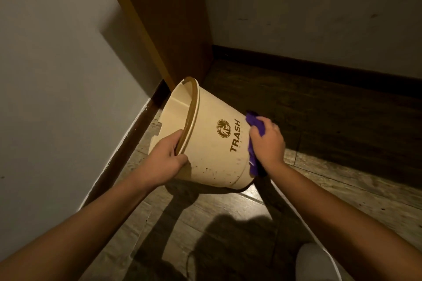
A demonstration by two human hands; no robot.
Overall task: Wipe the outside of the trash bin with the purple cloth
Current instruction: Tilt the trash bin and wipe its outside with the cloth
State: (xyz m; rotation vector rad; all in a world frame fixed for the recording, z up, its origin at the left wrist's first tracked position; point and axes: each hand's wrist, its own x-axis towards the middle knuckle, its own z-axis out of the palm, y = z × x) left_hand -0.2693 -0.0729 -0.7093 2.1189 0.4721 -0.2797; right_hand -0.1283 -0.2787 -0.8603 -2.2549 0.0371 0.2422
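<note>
A cream plastic trash bin (212, 143) with a brown rim and the word TRASH on its side is tipped over, its mouth facing left and its base to the right. My left hand (166, 157) grips the near part of the rim, fingers inside and thumb outside. My right hand (268, 141) presses a crumpled purple cloth (255, 125) against the bin's outer wall near the base. Dark specks dot the lower side of the bin. Part of the cloth is hidden under my palm.
The bin is held just above a wooden plank floor (228, 223) in a corner. A grey wall (57, 75) with dark skirting runs along the left. A brown wooden panel (169, 25) stands behind. A white rounded object (315, 260) sits at the bottom right.
</note>
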